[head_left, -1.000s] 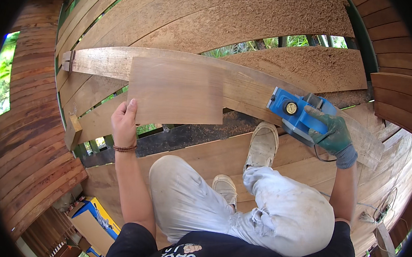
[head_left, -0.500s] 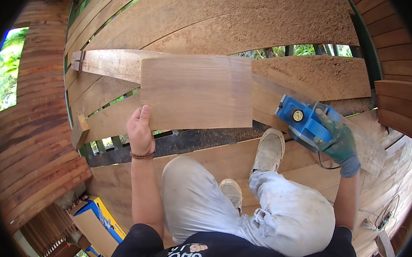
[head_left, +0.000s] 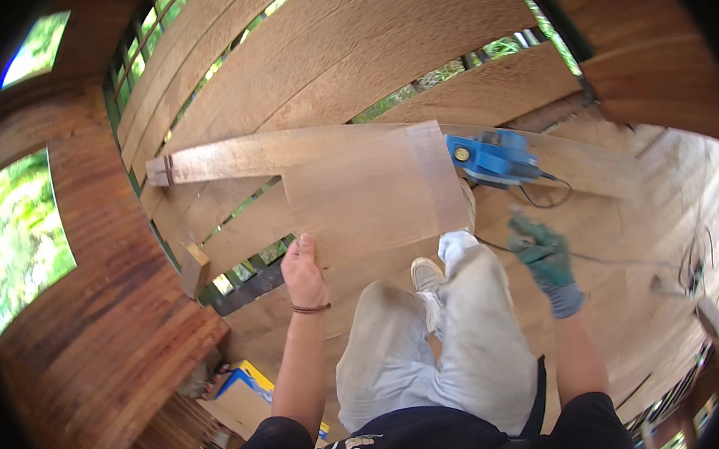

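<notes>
Long board (head_left: 231, 155), middle hidden behind thin wood sheet (head_left: 371, 184); left hand (head_left: 306, 272) holds sheet at lower-left edge, thumb on top, other fingers hidden; finish blurred, work left cannot tell; blue planer (head_left: 497, 159) seems set down on long board, hands off; gloved right hand (head_left: 545, 256) empty, fingers loosely spread, blurred

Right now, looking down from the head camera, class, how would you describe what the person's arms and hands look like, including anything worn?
The left hand is ungloved, with a brown bracelet around the wrist. The right hand wears a dark green glove with a grey cuff. Both forearms are bare below short, dark sleeves.
</notes>
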{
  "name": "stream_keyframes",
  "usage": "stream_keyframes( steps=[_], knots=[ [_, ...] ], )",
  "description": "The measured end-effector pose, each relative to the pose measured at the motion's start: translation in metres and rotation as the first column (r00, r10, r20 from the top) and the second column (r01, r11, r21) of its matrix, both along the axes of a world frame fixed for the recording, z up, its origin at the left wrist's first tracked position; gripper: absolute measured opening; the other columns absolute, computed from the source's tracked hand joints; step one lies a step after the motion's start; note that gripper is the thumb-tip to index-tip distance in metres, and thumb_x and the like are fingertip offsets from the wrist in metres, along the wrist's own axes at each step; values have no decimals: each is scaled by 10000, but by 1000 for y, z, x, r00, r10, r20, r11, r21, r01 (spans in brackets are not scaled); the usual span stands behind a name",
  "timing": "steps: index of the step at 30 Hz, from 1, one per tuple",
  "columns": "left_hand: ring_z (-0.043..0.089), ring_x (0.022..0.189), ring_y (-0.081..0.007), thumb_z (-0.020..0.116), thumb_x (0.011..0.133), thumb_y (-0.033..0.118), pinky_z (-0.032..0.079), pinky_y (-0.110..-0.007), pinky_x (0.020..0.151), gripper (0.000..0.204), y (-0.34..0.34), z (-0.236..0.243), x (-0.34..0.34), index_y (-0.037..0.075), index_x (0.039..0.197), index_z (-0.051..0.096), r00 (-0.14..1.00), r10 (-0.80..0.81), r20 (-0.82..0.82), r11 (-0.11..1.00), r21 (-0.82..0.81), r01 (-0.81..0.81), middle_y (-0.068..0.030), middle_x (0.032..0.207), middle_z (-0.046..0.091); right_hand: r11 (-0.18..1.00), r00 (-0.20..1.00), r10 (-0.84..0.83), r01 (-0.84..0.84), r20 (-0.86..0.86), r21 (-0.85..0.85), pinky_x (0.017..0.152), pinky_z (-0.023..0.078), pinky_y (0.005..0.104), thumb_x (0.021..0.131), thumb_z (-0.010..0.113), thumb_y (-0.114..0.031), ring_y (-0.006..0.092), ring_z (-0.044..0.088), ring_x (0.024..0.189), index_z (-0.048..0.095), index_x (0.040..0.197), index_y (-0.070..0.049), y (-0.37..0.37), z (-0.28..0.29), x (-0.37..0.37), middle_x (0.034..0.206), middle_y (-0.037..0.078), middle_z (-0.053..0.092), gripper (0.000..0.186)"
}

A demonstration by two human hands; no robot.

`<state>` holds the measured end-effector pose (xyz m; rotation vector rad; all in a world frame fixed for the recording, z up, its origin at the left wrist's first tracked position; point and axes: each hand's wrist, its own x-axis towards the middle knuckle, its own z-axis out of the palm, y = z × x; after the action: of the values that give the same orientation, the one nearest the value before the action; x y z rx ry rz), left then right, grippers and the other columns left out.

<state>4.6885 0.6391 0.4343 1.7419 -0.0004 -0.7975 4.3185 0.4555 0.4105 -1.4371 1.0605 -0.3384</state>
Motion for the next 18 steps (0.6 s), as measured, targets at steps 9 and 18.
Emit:
stream_keyframes(
  steps=[9, 18],
  knots=[
    [645, 838, -86, 568, 1060, 294, 512, -243, 658, 291, 76, 157, -54, 32, 1034, 693, 779, -541, -319, 821, 0, 570, -12, 955, 697, 859, 932, -180, 305, 314, -411, 975, 531, 403, 910, 639, -123, 289, 689, 1084, 727, 1155, -21, 177, 196, -28, 1152, 166, 736, 280],
    [608, 1263, -336, 856, 806, 321, 471, -434, 1071, 783, 56, 253, -151, -3, 1430, 512, -211, -833, 511, -92, 249, 964, -218, 1365, 613, 912, 901, -289, 156, -324, -381, 756, 545, 462, 967, 599, -363, 328, 705, 845, 695, 1106, -157, 355, 390, -106, 924, 110, 720, 267]
  ],
)
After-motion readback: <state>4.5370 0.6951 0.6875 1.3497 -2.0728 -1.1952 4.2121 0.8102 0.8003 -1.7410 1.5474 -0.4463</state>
